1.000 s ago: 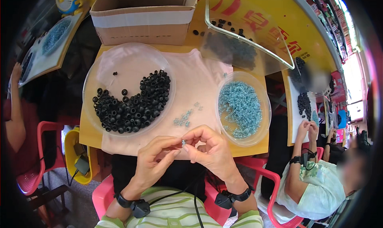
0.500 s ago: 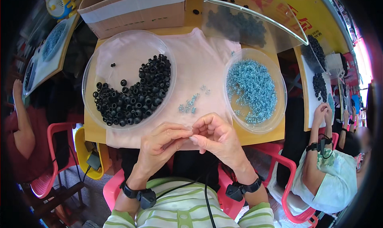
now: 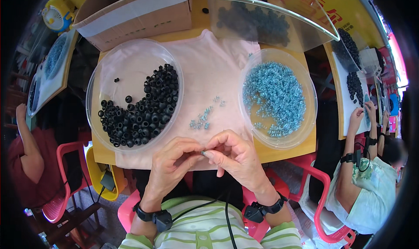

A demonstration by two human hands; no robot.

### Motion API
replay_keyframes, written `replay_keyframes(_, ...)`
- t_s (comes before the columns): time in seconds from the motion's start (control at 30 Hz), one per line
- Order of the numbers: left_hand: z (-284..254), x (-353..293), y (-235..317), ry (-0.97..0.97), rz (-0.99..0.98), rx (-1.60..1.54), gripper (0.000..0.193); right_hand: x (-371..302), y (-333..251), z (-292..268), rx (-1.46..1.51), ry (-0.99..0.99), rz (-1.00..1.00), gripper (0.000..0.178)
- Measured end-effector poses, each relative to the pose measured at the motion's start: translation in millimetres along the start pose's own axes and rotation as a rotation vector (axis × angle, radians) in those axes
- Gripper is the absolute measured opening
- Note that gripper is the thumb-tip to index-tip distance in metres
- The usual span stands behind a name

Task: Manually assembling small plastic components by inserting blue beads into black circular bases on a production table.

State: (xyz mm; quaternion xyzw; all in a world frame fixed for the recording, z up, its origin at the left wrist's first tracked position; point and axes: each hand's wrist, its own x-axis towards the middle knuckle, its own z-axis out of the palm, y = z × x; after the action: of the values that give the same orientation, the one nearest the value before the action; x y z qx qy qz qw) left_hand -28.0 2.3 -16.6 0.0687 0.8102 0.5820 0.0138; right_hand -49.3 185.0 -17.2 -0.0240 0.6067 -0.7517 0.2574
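Close in front of my body, above the near edge of a pink cloth (image 3: 218, 70), my left hand (image 3: 170, 164) and my right hand (image 3: 238, 159) meet fingertip to fingertip. Between the pinched tips shows a tiny bluish coil, seemingly a small spring (image 3: 203, 152), mostly covered by the fingers. Just beyond, several loose springs (image 3: 201, 120) lie on the cloth. To the left, a round clear tray (image 3: 126, 52) holds many black ring-like parts (image 3: 150, 114). On the right, another round clear tray (image 3: 308, 114) contains a heap of bluish springs (image 3: 275, 96).
A cardboard box (image 3: 135, 22) stands at the back left, beside a clear plastic bin (image 3: 262, 24) with black parts. A yellow tub (image 3: 104, 175) sits low at the left, near a pink chair (image 3: 65, 175). Co-workers sit on both sides, one person (image 3: 362, 196) at the right.
My hands stay joined at the fingertips, and a bluish bit now shows between them. The whole view has shifted slightly. At the right, the co-worker's hands have moved apart and farther up.
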Motion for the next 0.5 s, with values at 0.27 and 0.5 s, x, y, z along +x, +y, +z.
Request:
replay_keyframes(0.27, -0.3, -1.0, -3.8, 0.027, 0.008, -0.005, 0.020, 0.5, -0.4, -0.6, 0.040, 0.003, -0.011, 0.012)
replay_keyframes(0.5, 1.8, -3.2, -1.5, 0.049, -0.031, -0.005, 0.018, 0.5, -0.6, -0.6, 0.082, 0.026, -0.013, 0.010)
